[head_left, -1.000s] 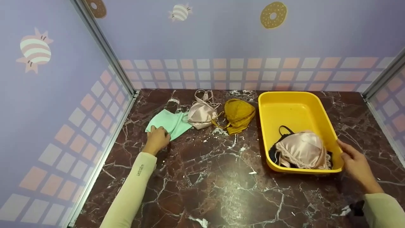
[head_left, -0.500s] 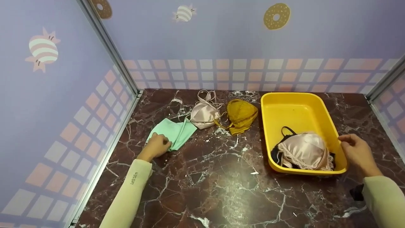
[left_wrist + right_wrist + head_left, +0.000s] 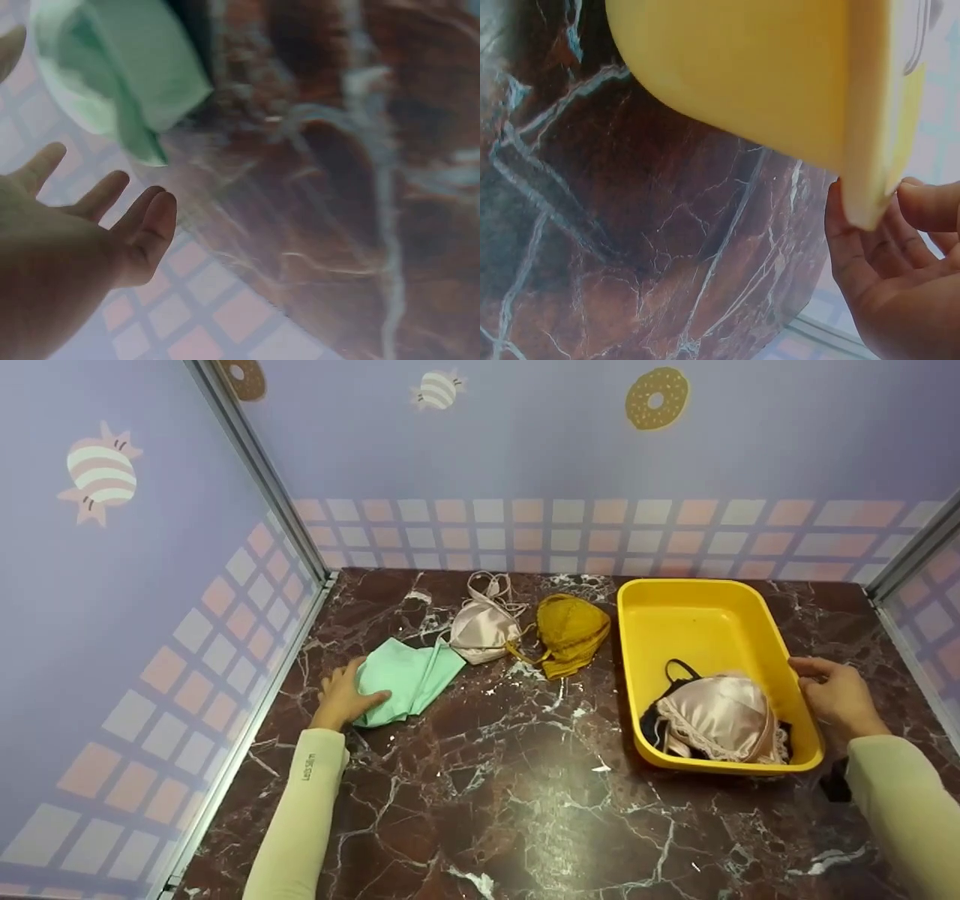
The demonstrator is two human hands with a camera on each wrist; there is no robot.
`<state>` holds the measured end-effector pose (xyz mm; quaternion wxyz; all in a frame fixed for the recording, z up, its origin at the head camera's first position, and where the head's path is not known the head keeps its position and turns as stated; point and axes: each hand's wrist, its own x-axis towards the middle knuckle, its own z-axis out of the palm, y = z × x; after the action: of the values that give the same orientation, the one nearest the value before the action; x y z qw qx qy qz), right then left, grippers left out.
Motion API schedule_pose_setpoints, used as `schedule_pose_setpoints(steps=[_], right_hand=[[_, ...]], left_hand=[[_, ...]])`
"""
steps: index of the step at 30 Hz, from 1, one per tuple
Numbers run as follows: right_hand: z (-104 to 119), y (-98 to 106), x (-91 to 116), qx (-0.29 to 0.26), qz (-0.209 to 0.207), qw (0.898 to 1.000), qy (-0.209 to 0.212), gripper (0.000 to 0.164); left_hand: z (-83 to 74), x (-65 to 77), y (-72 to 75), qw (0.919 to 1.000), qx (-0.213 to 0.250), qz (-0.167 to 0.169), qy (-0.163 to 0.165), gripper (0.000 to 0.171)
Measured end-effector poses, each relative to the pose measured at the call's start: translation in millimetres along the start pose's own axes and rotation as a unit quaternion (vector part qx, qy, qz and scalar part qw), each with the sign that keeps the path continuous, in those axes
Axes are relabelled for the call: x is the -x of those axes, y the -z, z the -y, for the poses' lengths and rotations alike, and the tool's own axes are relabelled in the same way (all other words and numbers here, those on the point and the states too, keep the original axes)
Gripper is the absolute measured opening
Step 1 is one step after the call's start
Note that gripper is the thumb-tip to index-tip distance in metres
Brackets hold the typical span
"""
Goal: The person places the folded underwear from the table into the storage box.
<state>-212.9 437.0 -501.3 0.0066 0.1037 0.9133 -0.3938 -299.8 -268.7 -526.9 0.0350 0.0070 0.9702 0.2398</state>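
Note:
A folded mint-green piece of fabric (image 3: 409, 675) lies at the left of the marble tabletop. My left hand (image 3: 345, 694) is at its left edge, thumb over the near corner and fingers spread along the far side. In the left wrist view, the fingers (image 3: 97, 199) are loosely extended beside the green fabric (image 3: 142, 67). My right hand (image 3: 840, 697) holds the right rim of a yellow plastic tub (image 3: 697, 622). The right wrist view has the thumb and fingers on either side of the rim (image 3: 866, 187). Inside the tub, a pale pink satin bra (image 3: 720, 712) lies on black fabric (image 3: 660, 709).
Right of the green fabric lie a pale pink bra (image 3: 484, 630) with loose straps and a mustard-yellow bra (image 3: 572, 634), close to the tub's left side. Patterned wall panels (image 3: 525, 450) enclose the back and sides of the tabletop.
My left hand has loosened its fingers and shifted left along the green fabric, which has come nearer to me. The right hand has slid farther up the tub's rim.

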Motion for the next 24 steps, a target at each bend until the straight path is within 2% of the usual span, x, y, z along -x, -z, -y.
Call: schedule_pose_setpoints(steps=[3, 8, 13, 20, 24], right_hand=[[0, 0, 0, -0.004, 0.003, 1.000, 0.001, 0.041], [-1, -1, 0, -0.022, 0.003, 1.000, -0.003, 0.042], [-3, -3, 0, -0.025, 0.003, 1.000, -0.011, 0.043], [-6, -5, 1, -0.018, -0.010, 1.000, -0.010, 0.043], [-6, -6, 2, -0.016, -0.012, 1.000, -0.008, 0.043]], left_hand=[[2.1, 0.5, -4.1, 0.9998, -0.010, 0.015, 0.000, 0.086], [-1.1, -1.8, -9.6, 0.9999, -0.013, 0.002, -0.008, 0.084], [-5.7, -4.2, -14.6, 1.0000, -0.009, -0.001, 0.002, 0.082], [-10.0, -5.6, -19.4, 0.9999, 0.007, -0.014, 0.003, 0.078], [-11.9, -4.8, -21.1, 0.9998, -0.001, -0.017, 0.006, 0.076]])
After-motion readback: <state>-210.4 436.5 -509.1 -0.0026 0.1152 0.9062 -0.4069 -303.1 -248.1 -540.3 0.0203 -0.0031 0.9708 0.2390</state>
